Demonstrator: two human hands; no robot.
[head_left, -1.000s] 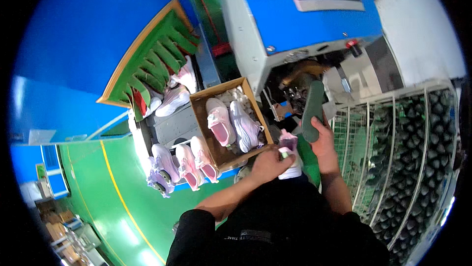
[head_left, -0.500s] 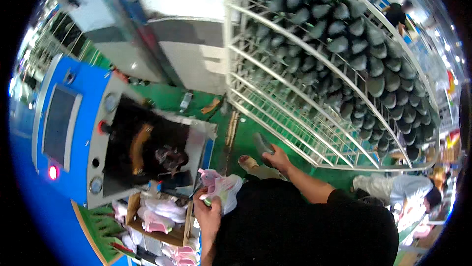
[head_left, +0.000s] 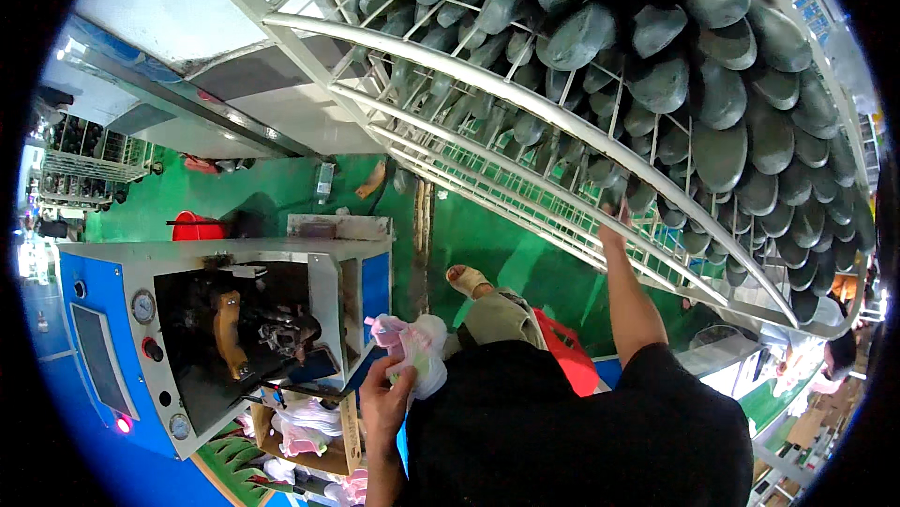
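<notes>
My left hand (head_left: 386, 393) is closed on a pink and white shoe upper (head_left: 417, 346), held in front of my body beside the machine. My right arm is stretched forward to the white wire rack (head_left: 525, 190). There my right hand (head_left: 613, 224) is at a dark grey-green shoe last (head_left: 612, 196) among the lower rows, its fingers partly hidden behind the rack's bars. Many similar shoe lasts (head_left: 720, 153) fill the rack, set close together with their rounded ends outward.
On the left stands a blue and grey machine (head_left: 92, 299) with a screen, gauges and an open cavity. Below it is a box (head_left: 352, 437) of pink and white uppers. A red bucket (head_left: 199, 226) stands behind the machine. At the right edge another person (head_left: 837, 357) is partly visible.
My right hand has moved forward and right with the shoe last, from above the floor to the rack. The view has shifted closer to the rack. My left hand still holds the upper.
</notes>
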